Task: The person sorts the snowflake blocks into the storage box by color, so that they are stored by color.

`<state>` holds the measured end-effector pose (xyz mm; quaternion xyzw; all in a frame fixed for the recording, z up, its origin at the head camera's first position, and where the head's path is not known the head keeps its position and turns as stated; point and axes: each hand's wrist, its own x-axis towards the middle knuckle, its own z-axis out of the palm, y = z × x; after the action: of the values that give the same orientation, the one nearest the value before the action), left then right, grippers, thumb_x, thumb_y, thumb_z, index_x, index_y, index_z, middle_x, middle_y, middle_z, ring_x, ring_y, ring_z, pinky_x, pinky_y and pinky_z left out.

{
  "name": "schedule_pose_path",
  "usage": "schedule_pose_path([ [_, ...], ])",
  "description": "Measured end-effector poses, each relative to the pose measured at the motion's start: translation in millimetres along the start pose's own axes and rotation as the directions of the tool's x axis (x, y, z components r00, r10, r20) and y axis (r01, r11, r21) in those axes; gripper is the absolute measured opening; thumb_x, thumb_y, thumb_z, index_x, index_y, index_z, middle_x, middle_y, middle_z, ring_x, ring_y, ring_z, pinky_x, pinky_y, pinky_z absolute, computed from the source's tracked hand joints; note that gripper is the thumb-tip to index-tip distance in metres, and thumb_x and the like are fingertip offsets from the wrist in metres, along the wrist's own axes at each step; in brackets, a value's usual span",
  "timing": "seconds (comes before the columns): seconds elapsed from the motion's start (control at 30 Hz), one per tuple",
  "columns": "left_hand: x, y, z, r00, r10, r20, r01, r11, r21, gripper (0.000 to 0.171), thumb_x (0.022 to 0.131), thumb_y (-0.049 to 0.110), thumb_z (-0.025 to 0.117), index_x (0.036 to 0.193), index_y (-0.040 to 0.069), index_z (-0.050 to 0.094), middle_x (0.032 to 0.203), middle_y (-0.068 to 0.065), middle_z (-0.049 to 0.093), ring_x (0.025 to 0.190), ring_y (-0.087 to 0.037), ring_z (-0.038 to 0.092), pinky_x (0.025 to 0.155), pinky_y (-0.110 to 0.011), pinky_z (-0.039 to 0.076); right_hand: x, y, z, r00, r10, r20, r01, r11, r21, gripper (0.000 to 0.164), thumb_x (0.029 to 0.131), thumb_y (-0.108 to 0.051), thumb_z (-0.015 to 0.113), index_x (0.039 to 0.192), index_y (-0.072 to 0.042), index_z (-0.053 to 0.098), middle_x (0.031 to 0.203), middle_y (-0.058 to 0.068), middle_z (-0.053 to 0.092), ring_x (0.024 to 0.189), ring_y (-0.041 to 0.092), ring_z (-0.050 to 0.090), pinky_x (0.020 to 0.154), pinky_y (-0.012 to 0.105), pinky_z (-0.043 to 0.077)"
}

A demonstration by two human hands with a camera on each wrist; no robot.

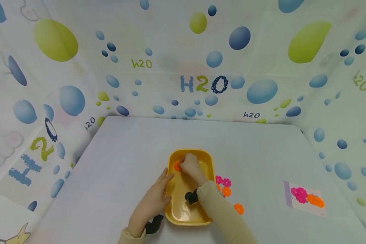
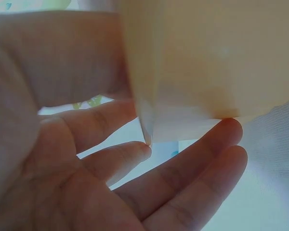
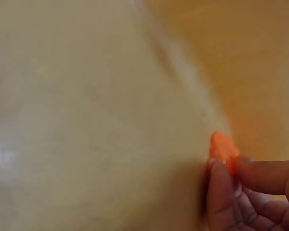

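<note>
Plainly, the right wrist view shows what the head view half hides: the right hand (image 1: pixel 191 165) pinches an orange flower (image 1: pixel 177 166) inside the yellow tray (image 1: pixel 177 200). The left wrist view alone gives the palm side of the left hand (image 1: pixel 152 201), fingers spread, at the tray's outside; only the head view includes the loose flowers (image 1: pixel 227 191) and picture card (image 1: pixel 305 199) to the right.
</note>
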<state>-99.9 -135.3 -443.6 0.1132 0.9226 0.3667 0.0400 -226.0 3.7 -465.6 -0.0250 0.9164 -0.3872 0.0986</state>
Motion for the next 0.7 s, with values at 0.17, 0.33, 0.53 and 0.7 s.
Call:
schedule_pose_path([
  [0.17, 0.1, 0.9, 0.9, 1.000, -0.002, -0.008, 0.002, 1.000, 0.007, 0.068, 0.078, -0.004, 0.067, 0.142, 0.001, 0.045, 0.158, -0.023, 0.025, 0.134, -0.042, 0.044, 0.103, -0.053, 0.043, 1.9, 3.3, 3.3, 0.998, 0.062, 0.003, -0.062, 0.996, 0.066, 0.027, 0.086, -0.006, 0.065, 0.060, -0.004, 0.059, 0.050, 0.000, 0.052, 0.041, 0.009, 0.052, 0.044, 0.019, 0.044],
  [0.33, 0.2, 3.8, 0.1, 1.000, -0.006, -0.006, 0.006, 1.000, 0.002, 0.068, 0.078, -0.004, 0.066, 0.143, 0.001, 0.045, 0.158, -0.022, 0.024, 0.135, -0.042, 0.042, 0.105, -0.054, 0.041, 2.2, 3.1, 4.0, 0.998, 0.060, -0.013, -0.059, 0.997, 0.055, 0.035, 0.086, -0.008, 0.065, 0.052, -0.007, 0.057, 0.043, -0.001, 0.049, 0.037, 0.009, 0.050, 0.041, 0.020, 0.043],
  [0.53, -1.5, 7.3, -0.9, 1.000, -0.006, -0.003, 0.006, 1.000, 0.004, 0.067, 0.078, -0.004, 0.066, 0.142, 0.000, 0.046, 0.158, -0.023, 0.025, 0.136, -0.042, 0.041, 0.106, -0.055, 0.040, 0.3, 4.4, 7.3, 0.996, -0.005, -0.086, 0.000, 0.998, -0.063, 0.043, 0.085, -0.009, 0.062, 0.045, -0.012, 0.046, 0.041, -0.005, 0.036, 0.037, 0.011, 0.036, 0.040, 0.020, 0.028],
  [0.7, -2.0, 7.9, -1.0, 1.000, -0.007, -0.006, 0.007, 1.000, 0.005, 0.068, 0.077, -0.007, 0.065, 0.141, 0.000, 0.046, 0.157, -0.024, 0.025, 0.135, -0.043, 0.041, 0.106, -0.054, 0.040, -3.9, 3.2, 7.7, 0.994, -0.040, -0.102, 0.035, 0.998, -0.045, 0.043, 0.084, -0.006, 0.061, 0.044, -0.012, 0.047, 0.039, -0.005, 0.038, 0.035, 0.010, 0.037, 0.039, 0.019, 0.027],
])
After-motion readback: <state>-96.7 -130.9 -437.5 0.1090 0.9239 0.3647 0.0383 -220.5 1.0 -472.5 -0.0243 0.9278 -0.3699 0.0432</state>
